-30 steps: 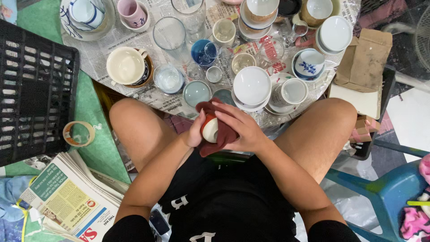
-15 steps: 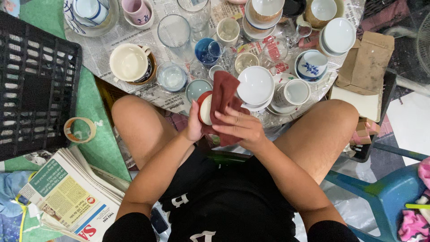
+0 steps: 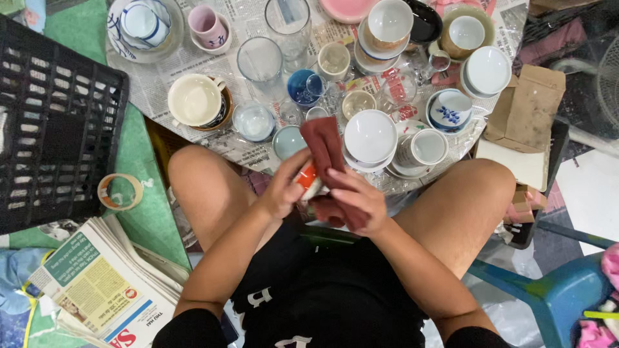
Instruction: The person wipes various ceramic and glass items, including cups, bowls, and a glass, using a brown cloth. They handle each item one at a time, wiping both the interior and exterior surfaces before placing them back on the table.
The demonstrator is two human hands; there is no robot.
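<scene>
A seated person's left hand point(image 3: 284, 190) grips a small orange-and-white cup point(image 3: 309, 180), seemingly ceramic, while the right hand point(image 3: 354, 200) presses a dark red cloth point(image 3: 325, 148) against it. Bowls, cups and glasses crowd the newspaper-covered table point(image 3: 167, 77) beyond the knees, beside a black crate point(image 3: 51, 122).

Our knees flank the low desk point(image 3: 193, 61). On it: cups, glasses, bowls crowded together. A stack of bowls point(image 3: 370, 138) sits at its near edge, just beyond our hands. Crate point(image 3: 55, 122) to the left; tape roll point(image 3: 120, 192) and newspapers point(image 3: 97, 290) before it. Box point(image 3: 525, 109) to the right.
</scene>
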